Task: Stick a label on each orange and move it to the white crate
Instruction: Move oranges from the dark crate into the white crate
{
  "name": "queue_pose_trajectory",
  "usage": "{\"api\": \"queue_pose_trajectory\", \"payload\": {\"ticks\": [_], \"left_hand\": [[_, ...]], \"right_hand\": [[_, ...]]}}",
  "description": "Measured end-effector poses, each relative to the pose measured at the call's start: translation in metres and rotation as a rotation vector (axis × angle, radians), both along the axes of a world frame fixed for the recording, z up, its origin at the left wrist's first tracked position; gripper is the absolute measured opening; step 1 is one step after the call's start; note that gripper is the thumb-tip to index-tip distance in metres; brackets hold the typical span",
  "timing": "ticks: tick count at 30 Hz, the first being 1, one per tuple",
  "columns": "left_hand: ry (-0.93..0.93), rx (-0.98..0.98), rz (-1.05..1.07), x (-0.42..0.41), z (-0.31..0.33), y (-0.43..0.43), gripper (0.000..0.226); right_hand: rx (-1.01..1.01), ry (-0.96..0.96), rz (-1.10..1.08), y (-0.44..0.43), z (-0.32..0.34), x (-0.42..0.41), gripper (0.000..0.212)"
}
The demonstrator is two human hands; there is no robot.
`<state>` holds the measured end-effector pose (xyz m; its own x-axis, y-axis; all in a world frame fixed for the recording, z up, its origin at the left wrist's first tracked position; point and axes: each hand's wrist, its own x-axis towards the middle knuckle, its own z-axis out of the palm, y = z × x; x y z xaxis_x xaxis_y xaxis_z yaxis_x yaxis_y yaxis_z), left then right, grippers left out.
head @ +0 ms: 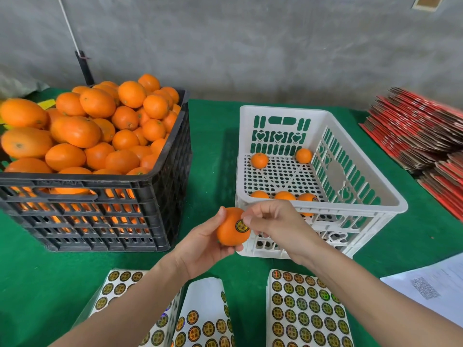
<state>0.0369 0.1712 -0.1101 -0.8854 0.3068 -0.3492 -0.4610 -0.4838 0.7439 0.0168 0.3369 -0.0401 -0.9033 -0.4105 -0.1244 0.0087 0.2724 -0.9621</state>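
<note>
While in the left hand (200, 249), orange (229, 234) upright, label (242, 226) toward right hand (273, 221).

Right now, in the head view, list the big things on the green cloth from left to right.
Black slatted plastic crate heaped with oranges → white perforated plastic crate → stack of flat red cardboard boxes.

Left hand (203, 249) holding an orange (231, 229) at frame centre, right hand (275, 221) pinching the edge of its round label (242, 225), heaped black crate (100, 216) at left, white crate (375, 191) right of centre with five oranges, sticker sheets (308, 311) along the bottom, green table cover (213, 146)
</note>
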Motion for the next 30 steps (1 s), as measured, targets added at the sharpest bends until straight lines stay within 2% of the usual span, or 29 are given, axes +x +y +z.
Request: {"api": "queue_pose_trajectory", "payload": {"ticks": [10, 16, 19, 22, 23, 25, 26, 28, 30], "left_hand": [[-0.049, -0.007, 0.004, -0.0018, 0.0006, 0.0047, 0.066], [-0.055, -0.016, -0.015, -0.0014, 0.0024, 0.0064, 0.064], [-0.065, -0.035, -0.024, -0.0013, 0.003, 0.0067, 0.063], [-0.088, -0.046, -0.023, 0.0002, 0.0035, 0.009, 0.065], [-0.095, -0.043, -0.017, 0.0009, 0.003, 0.0095, 0.066], [-0.108, -0.034, -0.005, 0.0027, 0.0017, 0.0099, 0.069], [-0.114, -0.021, 0.002, 0.0032, 0.0014, 0.0097, 0.07], [-0.119, 0.017, 0.017, 0.002, 0.0035, 0.008, 0.069], [-0.098, 0.034, 0.03, -0.0008, 0.008, 0.0049, 0.069]], "right_hand": [[0.147, 0.187, 0.038, -0.001, -0.0054, -0.0032, 0.025], [0.3, 0.334, 0.049, 0.0004, -0.0023, -0.0015, 0.016], [0.384, 0.448, 0.059, -0.0013, -0.0021, -0.0002, 0.011], [0.479, 0.647, 0.094, -0.0039, -0.0047, 0.0028, 0.005], [0.501, 0.708, 0.099, -0.0042, -0.0062, 0.004, 0.009], [0.485, 0.744, 0.083, -0.0038, -0.0097, 0.0043, 0.033], [0.423, 0.702, 0.055, -0.0025, -0.0095, 0.0032, 0.043], [0.216, 0.547, 0.013, 0.0005, -0.0079, -0.0006, 0.048], [0.171, 0.456, 0.087, 0.0025, -0.0047, -0.0025, 0.062]]}}
